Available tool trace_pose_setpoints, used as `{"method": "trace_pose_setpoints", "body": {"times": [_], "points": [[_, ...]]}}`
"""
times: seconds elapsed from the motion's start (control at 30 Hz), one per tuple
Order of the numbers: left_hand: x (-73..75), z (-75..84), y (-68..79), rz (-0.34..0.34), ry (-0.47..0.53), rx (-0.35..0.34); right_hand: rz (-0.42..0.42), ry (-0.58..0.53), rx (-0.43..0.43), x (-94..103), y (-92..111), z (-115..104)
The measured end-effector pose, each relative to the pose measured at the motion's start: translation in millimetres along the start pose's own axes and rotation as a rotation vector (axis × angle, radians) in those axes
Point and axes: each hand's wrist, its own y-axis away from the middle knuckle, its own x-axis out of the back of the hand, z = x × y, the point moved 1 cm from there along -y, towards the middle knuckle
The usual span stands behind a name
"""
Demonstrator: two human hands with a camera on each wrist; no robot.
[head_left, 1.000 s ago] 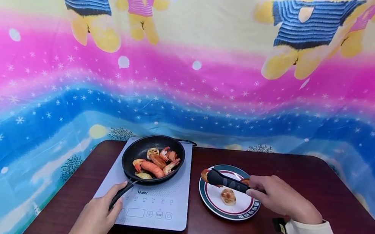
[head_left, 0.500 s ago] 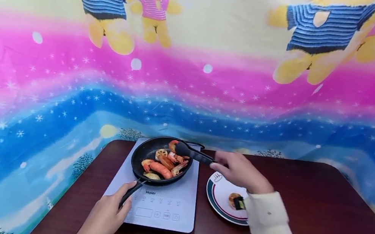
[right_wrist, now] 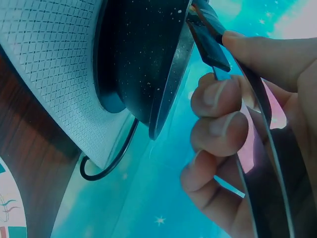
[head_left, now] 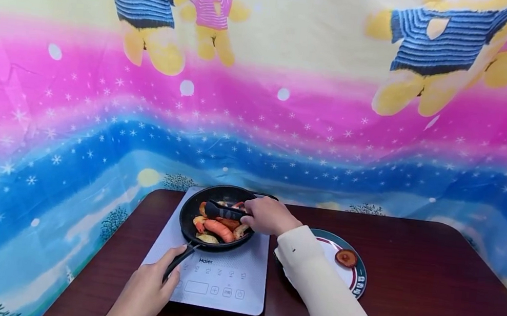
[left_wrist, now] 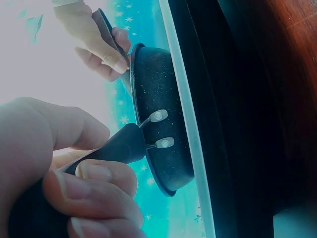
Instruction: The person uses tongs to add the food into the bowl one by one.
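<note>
My left hand [head_left: 144, 285] grips the black handle [left_wrist: 121, 146] of a frying pan [head_left: 189, 213], the thumb on one side and the fingers curled round the other. The pan sits on a white induction cooktop [head_left: 254, 276]. In it lie an orange-pink segmented piece like a shrimp tail [head_left: 219, 230], a pale yellow slice [head_left: 207, 238] and other reddish pieces. My right hand [head_left: 270, 216] holds black tongs [head_left: 224, 212] between thumb and fingers, their tips low inside the pan. A small orange piece [head_left: 203, 208] shows right at the tips; the tongs partly hide the food behind them.
Right of the cooktop a green-rimmed plate [head_left: 326, 234] bears a round brown mushroom slice [head_left: 346, 258]; my right sleeve [head_left: 314, 283] covers much of the plate. A black cord [right_wrist: 116, 158] runs behind the cooktop. A patterned cloth [head_left: 256, 127] hangs behind the table [head_left: 431, 279].
My right hand has carried the tongs with the orange piece leftward from over the plate, then down into the pan. My left hand keeps its grip on the handle; the head view has shifted slightly.
</note>
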Motion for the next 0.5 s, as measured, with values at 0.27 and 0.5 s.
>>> {"method": "trace_pose_setpoints", "body": {"times": [0.27, 0.5], "points": [[-0.2, -0.9, 0.9, -0.002, -0.002, 0.002, -0.020, -0.022, -0.057, 7.3, 16, 5], [-0.9, 0.7, 1.7, 0.005, -0.002, -0.011, 0.103, -0.090, -0.029, 25.7, 71, 24]]}}
